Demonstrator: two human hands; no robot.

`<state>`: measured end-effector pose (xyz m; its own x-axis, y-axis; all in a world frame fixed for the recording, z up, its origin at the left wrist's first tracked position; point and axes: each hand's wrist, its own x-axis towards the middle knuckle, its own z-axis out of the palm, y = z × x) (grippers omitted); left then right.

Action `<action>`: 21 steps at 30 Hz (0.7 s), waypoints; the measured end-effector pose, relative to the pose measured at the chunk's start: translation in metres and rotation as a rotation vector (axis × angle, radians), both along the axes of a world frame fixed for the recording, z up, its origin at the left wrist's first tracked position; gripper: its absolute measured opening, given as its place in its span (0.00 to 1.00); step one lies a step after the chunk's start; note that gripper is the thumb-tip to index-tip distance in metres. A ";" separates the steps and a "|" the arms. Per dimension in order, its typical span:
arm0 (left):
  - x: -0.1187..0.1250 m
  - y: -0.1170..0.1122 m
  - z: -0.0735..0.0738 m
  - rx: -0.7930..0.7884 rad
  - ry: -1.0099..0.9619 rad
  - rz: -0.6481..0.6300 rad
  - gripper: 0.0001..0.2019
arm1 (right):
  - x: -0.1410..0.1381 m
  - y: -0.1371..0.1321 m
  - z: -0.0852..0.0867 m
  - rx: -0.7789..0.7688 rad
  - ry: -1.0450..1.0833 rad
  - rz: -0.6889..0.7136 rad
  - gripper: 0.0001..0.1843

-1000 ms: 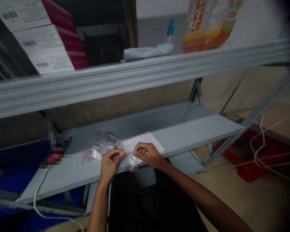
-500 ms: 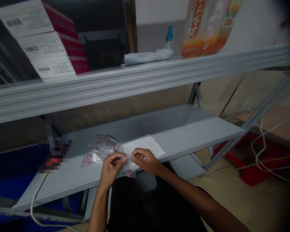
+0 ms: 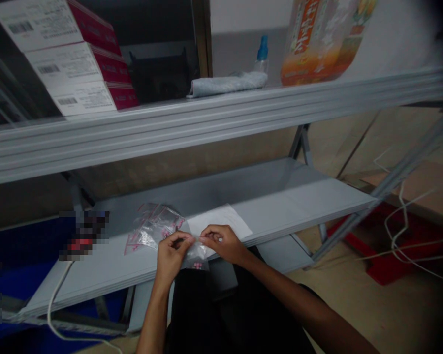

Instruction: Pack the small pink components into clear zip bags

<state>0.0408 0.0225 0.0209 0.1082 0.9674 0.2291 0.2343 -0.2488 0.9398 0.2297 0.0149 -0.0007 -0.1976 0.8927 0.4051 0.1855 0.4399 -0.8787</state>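
Observation:
Between my hands hangs a clear zip bag (image 3: 198, 253) with a few small pink pieces (image 3: 198, 265) at its bottom. My left hand (image 3: 174, 248) pinches the bag's top edge between thumb and forefinger. Close beside it, my right hand (image 3: 222, 242) pinches the same edge, the fingertips of both hands nearly meeting. Left of the hands, a loose pile of clear bags (image 3: 151, 228) with red seal lines lies on the lower shelf, some with pink pieces in them. Under and behind my right hand is a white sheet of paper (image 3: 225, 219).
The grey lower shelf (image 3: 266, 189) runs below an upper shelf (image 3: 206, 113). Up there stand stacked white and magenta boxes (image 3: 70, 69), a folded cloth (image 3: 229, 84), a blue-topped spray bottle (image 3: 262, 54) and a large orange-labelled bottle (image 3: 317, 44). A white cable (image 3: 51, 305) hangs at the left.
The fingertips of my two hands have come closer together along the bag's top edge. The view has shifted slightly; the pile of bags and the paper stay in place.

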 end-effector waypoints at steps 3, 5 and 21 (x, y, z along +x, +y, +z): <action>-0.001 0.001 -0.002 -0.012 -0.023 0.011 0.08 | 0.003 0.003 -0.003 -0.023 0.055 -0.026 0.13; -0.003 0.000 0.000 0.022 0.011 -0.044 0.07 | 0.004 0.004 -0.004 -0.025 0.084 -0.019 0.14; -0.083 0.086 0.050 0.145 0.823 0.319 0.31 | 0.007 0.013 0.001 -0.165 0.325 0.086 0.15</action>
